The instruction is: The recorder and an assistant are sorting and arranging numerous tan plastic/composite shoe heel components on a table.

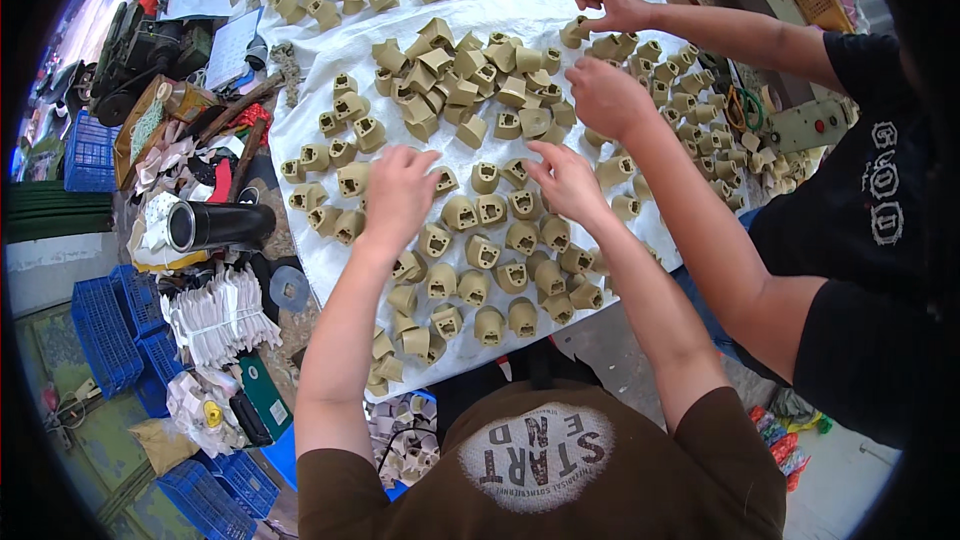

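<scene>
Shirt nearest the lens, both hands out over rows of tan moulded parts [480, 240] on a white sheet [330, 50] covering the tabletop.
Left hand [398, 192] lay palm-down on parts near the rows' left end, its grip hidden beneath it, so I cannot tell what it held. Right hand [566, 180] pinched loosely at one part [520, 172]. Sorting into rows seemed under way; next would call for a clean pick. A co-worker's hands [608, 95] worked the pile at right.

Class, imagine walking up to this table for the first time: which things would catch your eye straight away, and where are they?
Dozens of small tan moulded pieces cover a white sheet across the middle. The person's left hand and right hand rest among them at centre, while a co-worker's hands sort more pieces at upper right. A shiny dark cylinder lies at the left, and blue crates sit lower left.
</scene>
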The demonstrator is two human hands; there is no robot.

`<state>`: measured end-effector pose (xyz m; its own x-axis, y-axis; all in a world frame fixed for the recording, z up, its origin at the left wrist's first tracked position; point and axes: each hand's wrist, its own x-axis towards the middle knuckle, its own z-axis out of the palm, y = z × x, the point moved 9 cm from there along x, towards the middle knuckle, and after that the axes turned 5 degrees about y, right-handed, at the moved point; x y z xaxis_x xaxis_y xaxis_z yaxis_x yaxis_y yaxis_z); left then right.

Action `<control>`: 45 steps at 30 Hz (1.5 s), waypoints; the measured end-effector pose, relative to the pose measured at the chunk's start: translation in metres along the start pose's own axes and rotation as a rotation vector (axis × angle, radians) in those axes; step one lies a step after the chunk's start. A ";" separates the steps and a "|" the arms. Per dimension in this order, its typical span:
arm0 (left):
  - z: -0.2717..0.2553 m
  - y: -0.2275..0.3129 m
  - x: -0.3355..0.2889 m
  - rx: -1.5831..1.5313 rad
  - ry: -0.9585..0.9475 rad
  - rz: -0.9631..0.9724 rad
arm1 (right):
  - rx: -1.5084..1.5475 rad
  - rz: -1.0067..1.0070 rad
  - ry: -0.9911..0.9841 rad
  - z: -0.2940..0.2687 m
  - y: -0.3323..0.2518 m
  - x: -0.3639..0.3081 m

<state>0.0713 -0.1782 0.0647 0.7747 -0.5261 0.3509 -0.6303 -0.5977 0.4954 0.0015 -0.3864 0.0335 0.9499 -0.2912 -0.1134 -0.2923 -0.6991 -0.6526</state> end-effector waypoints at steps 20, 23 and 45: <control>0.125 -0.023 0.051 0.201 -0.466 -0.081 | -0.306 0.293 0.062 0.059 0.035 0.094; 0.121 -0.023 0.054 0.150 -0.404 -0.107 | -0.324 0.318 0.086 0.058 0.028 0.093; 0.016 -0.025 0.012 -0.101 0.026 -0.141 | -0.460 0.115 -0.152 0.049 0.012 0.075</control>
<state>0.0951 -0.1791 0.0440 0.8569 -0.4248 0.2921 -0.5081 -0.6000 0.6180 0.0742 -0.3845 -0.0192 0.9042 -0.3089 -0.2951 -0.3821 -0.8936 -0.2355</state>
